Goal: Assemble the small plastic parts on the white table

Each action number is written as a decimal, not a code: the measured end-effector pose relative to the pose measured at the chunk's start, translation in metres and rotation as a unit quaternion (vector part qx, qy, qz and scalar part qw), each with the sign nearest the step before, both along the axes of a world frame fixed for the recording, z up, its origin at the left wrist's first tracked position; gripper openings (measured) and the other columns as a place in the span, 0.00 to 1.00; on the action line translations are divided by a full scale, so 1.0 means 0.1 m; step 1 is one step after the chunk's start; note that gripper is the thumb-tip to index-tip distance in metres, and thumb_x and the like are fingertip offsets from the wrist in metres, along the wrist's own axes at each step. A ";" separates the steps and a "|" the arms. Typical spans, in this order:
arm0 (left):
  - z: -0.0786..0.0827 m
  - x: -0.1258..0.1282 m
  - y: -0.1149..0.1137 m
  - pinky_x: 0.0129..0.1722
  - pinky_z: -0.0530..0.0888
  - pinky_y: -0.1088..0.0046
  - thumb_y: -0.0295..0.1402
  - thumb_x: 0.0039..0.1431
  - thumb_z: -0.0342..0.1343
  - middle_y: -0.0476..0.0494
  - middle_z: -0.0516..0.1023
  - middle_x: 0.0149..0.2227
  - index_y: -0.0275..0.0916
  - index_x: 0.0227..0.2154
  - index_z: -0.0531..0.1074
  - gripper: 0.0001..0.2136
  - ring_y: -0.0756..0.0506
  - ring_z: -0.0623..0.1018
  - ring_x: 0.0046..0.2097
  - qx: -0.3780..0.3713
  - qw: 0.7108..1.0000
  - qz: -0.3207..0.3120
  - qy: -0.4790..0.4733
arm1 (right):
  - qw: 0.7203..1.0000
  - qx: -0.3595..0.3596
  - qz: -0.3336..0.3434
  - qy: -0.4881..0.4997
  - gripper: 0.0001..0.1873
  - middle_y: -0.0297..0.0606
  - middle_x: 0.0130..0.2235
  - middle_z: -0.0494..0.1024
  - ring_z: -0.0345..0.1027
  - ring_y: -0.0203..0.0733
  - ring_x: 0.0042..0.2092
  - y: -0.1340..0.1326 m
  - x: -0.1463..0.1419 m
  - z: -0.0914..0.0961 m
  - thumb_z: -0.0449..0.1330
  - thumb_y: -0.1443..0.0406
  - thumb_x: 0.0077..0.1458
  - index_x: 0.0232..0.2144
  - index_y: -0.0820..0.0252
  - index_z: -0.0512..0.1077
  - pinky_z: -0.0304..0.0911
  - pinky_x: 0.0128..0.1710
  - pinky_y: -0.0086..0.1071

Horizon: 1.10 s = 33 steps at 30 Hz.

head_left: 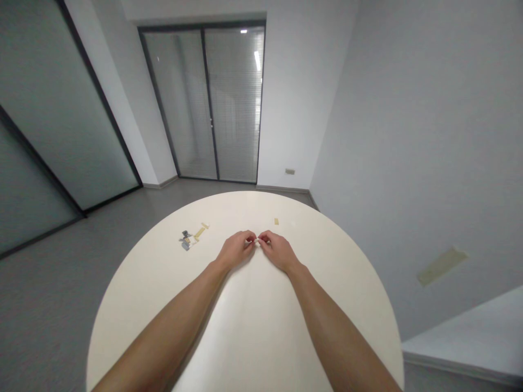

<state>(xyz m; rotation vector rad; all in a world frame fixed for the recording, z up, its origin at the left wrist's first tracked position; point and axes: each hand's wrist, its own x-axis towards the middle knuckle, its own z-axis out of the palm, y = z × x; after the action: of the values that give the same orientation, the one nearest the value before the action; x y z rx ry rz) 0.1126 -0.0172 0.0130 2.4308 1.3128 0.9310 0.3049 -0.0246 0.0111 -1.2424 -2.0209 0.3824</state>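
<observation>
My left hand [238,249] and my right hand [277,249] meet fingertip to fingertip over the middle of the round white table [245,337]. Both are closed in a pinch on a tiny white piece [256,240] between them, too small to name. To the left of my left hand lies a small cluster of grey and white bits [187,241], beside some yellowish strips [200,232]. Beyond my right hand, a small yellow piece [277,221] lies flat on the table.
Behind the table stands a glazed double door [210,109] with a dark frame. Dark-framed glass panels [53,109] run along the left. On the right is a grey-white wall [408,136] with a strip of tape [442,266]; another taped patch [290,171] sits low on the back wall.
</observation>
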 end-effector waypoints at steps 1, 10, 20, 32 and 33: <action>0.00 0.00 0.00 0.41 0.69 0.71 0.32 0.61 0.52 0.48 0.79 0.39 0.43 0.40 0.72 0.07 0.45 0.76 0.42 0.002 1.000 0.000 -0.002 | 1.000 0.000 0.000 -0.001 0.07 0.36 0.39 0.80 0.72 0.39 0.40 0.00 0.00 0.00 0.56 0.61 0.63 0.40 0.54 0.72 0.63 0.41 0.31; -0.01 -0.01 0.00 0.42 0.70 0.70 0.32 0.60 0.51 0.48 0.78 0.40 0.43 0.43 0.71 0.10 0.46 0.76 0.42 -0.012 1.000 0.007 -0.016 | 1.000 0.003 0.002 -0.016 0.07 0.36 0.38 0.79 0.71 0.39 0.39 0.00 0.00 0.01 0.56 0.61 0.62 0.39 0.55 0.73 0.61 0.41 0.31; -0.02 -0.01 0.02 0.44 0.72 0.70 0.31 0.60 0.53 0.47 0.79 0.41 0.44 0.46 0.73 0.12 0.46 0.76 0.43 -0.008 1.000 -0.002 -0.023 | 1.000 -0.006 0.005 -0.014 0.09 0.36 0.38 0.79 0.70 0.39 0.39 -0.02 0.01 0.03 0.54 0.60 0.65 0.40 0.56 0.72 0.60 0.40 0.30; 0.01 0.00 -0.01 0.44 0.72 0.71 0.33 0.63 0.51 0.48 0.79 0.41 0.44 0.45 0.74 0.10 0.47 0.77 0.42 0.002 1.000 -0.006 -0.026 | 1.000 -0.014 0.011 0.009 0.09 0.36 0.39 0.79 0.71 0.39 0.41 0.01 0.02 0.01 0.52 0.61 0.66 0.41 0.56 0.72 0.61 0.42 0.31; 0.01 0.00 -0.01 0.44 0.73 0.71 0.34 0.63 0.51 0.48 0.80 0.41 0.44 0.45 0.74 0.11 0.47 0.77 0.42 -0.002 1.000 -0.001 -0.025 | 1.000 -0.013 0.009 0.009 0.09 0.36 0.39 0.79 0.71 0.39 0.41 0.01 0.02 0.01 0.52 0.61 0.66 0.41 0.56 0.72 0.61 0.43 0.31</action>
<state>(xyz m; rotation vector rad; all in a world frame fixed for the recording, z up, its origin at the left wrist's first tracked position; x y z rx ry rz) 0.1129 -0.0184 0.0143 2.3898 1.2931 0.9805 0.3070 -0.0233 0.0122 -1.2315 -2.0189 0.4283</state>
